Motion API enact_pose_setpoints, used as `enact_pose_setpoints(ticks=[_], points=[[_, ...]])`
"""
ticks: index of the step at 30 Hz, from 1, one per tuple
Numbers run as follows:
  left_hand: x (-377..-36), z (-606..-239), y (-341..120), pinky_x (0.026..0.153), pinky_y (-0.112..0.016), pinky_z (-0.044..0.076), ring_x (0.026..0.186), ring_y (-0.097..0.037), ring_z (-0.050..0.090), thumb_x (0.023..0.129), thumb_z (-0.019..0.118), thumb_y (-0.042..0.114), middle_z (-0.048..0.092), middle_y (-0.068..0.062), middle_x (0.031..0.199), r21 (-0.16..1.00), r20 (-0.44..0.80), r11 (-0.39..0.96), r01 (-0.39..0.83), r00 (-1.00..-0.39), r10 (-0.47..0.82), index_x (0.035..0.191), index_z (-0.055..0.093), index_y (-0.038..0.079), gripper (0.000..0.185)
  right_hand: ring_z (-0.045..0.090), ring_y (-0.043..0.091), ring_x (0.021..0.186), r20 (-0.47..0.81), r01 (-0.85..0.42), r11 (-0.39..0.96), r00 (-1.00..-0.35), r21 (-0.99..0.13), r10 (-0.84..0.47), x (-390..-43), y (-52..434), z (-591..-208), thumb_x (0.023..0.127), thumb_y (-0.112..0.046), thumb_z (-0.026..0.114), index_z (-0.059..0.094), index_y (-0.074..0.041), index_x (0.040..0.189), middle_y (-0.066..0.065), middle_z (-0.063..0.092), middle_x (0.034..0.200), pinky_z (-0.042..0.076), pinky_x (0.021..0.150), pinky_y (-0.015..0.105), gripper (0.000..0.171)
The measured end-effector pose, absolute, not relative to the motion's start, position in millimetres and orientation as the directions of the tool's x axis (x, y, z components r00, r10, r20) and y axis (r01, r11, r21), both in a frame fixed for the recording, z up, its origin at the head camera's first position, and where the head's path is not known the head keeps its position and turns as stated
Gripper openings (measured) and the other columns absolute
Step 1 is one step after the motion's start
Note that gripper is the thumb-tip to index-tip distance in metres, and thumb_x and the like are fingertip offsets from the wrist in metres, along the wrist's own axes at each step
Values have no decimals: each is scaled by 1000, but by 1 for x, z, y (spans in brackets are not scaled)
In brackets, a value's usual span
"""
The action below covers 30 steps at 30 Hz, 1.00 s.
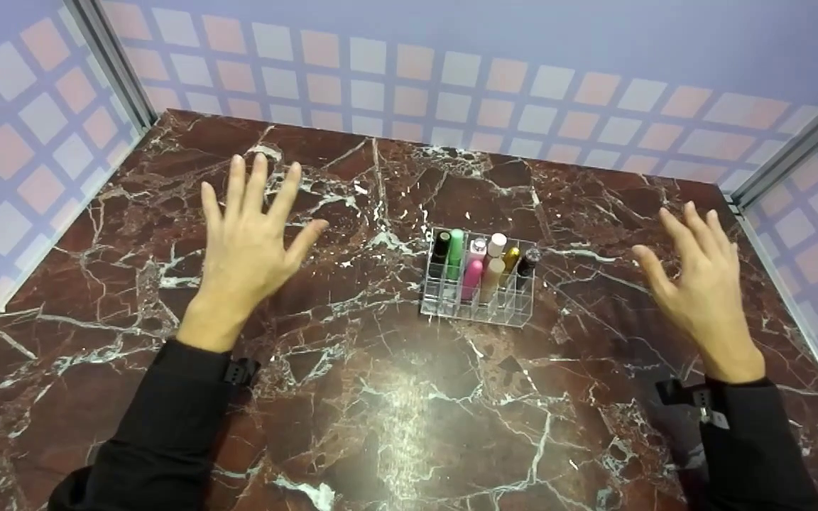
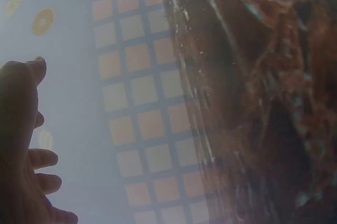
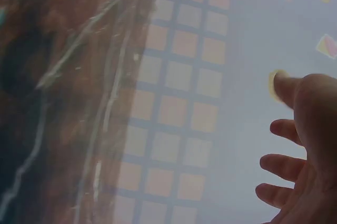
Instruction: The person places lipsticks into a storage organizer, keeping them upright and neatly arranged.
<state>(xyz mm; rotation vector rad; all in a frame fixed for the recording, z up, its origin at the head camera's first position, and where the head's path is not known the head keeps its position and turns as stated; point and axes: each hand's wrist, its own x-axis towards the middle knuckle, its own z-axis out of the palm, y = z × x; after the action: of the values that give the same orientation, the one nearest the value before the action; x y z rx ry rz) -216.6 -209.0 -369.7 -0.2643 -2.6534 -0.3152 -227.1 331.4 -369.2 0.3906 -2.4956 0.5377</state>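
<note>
Head view: both hands are seen held above a dark red marble tabletop (image 1: 380, 426) veined in white. The left hand (image 1: 249, 241) is spread wide, palm down, with the fingers straight and fanned; nothing is held or touched by it. The right hand (image 1: 700, 284) is likewise spread with relaxed, slightly bent fingers, and nothing is held by it. Black sleeves (image 1: 167, 426) are worn on both arms, and a small strap is seen at each wrist.

Between the two hands, somewhat nearer the right one yet well apart from both, a clear acrylic organizer (image 1: 476, 301) is set on the tabletop. Its rear compartments are filled with upright cosmetic tubes: a black tube (image 1: 440, 250), a green tube (image 1: 456, 248), a pink tube (image 1: 471, 278), a beige tube with a white cap (image 1: 494, 266), a gold tube (image 1: 510, 260) and a dark tube (image 1: 527, 264). The front compartments are seen without contents.

The booth is enclosed by walls (image 1: 451, 71) patterned with pale pink and white squares.

In the wrist views, only the edge of each hand, with loosely extended fingers, is shown against the checked wall and the marble; the organizer is not shown in them.
</note>
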Motion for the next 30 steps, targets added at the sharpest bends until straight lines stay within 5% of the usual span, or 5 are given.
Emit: enact_pose_setpoints(ticks=[5,10,19,30], points=[[-220,-377,-209,113,-65,-18,151,-38,-15,101,27,70,-8,-19,167,163,310,967,194,-941,136,164,8,28,78,-15,39,151,315,-231,931,-939,-282,-138,-229,334,-378,106,-54,41,22,-22,162,13,-3,168,-28,103,66,67],[-221,-385,-211,110,-63,-23,148,-34,-25,99,21,74,-20,-15,164,185,216,968,171,-968,129,163,2,31,80,-36,32,142,162,-188,952,-975,-241,-151,-231,336,-388,106,-60,31,6,-30,163,6,-23,164,-39,92,59,69],[-221,-389,-211,108,-60,-27,147,-34,-28,98,18,75,-27,-14,162,189,143,970,152,-982,126,162,-4,33,80,-40,37,139,-14,-204,963,-978,-178,-210,-235,337,-401,104,-64,28,1,-31,163,12,-28,162,-42,84,65,72],[-216,-390,-210,109,-65,-26,147,-38,-29,99,17,75,-31,-16,161,214,-38,968,128,-990,139,162,-7,29,82,-36,40,141,-48,-223,952,-970,-211,-238,-234,335,-405,105,-62,32,3,-31,164,16,-22,165,-40,85,71,73]])
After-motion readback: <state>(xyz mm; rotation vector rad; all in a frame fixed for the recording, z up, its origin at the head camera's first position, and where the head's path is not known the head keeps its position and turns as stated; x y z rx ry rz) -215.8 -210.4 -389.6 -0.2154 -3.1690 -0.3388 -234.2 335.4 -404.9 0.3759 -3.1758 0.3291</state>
